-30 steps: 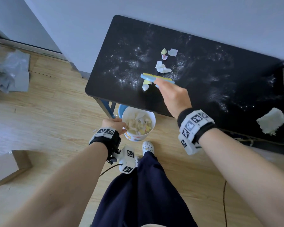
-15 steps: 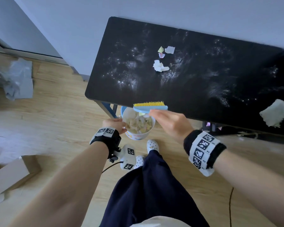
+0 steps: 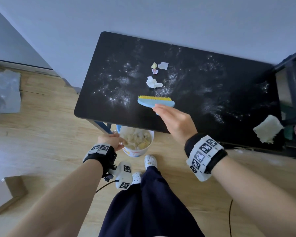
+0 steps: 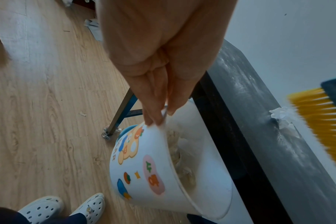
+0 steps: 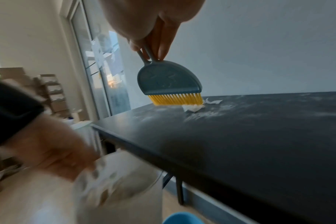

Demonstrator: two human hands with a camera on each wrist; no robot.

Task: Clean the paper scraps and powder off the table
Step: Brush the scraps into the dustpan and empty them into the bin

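A black table (image 3: 186, 120) is dusted with white powder (image 3: 120, 79). A crumpled white scrap (image 3: 153, 82) lies mid-table, with small paper scraps (image 3: 163, 65) beyond it. My right hand (image 3: 174, 119) grips the handle of a blue brush (image 3: 155, 103) with yellow bristles (image 5: 175, 99), held just above the table in front of the crumpled scrap (image 5: 192, 107). My left hand (image 3: 111, 140) pinches the rim of a white bucket (image 3: 137, 144) with cartoon stickers (image 4: 142, 165), tilted below the table's front edge and holding paper scraps.
A pale cloth (image 3: 267, 129) lies at the table's right front corner beside a dark rack (image 3: 292, 93). A cardboard box (image 3: 6, 194) and grey plastic wrap (image 3: 3, 94) lie on the wooden floor at left. The wall runs behind the table.
The brush swept scraps from mid-table over the front edge into the bucket, then rose back over the table toward the crumpled scrap. My left hand kept the bucket in place.
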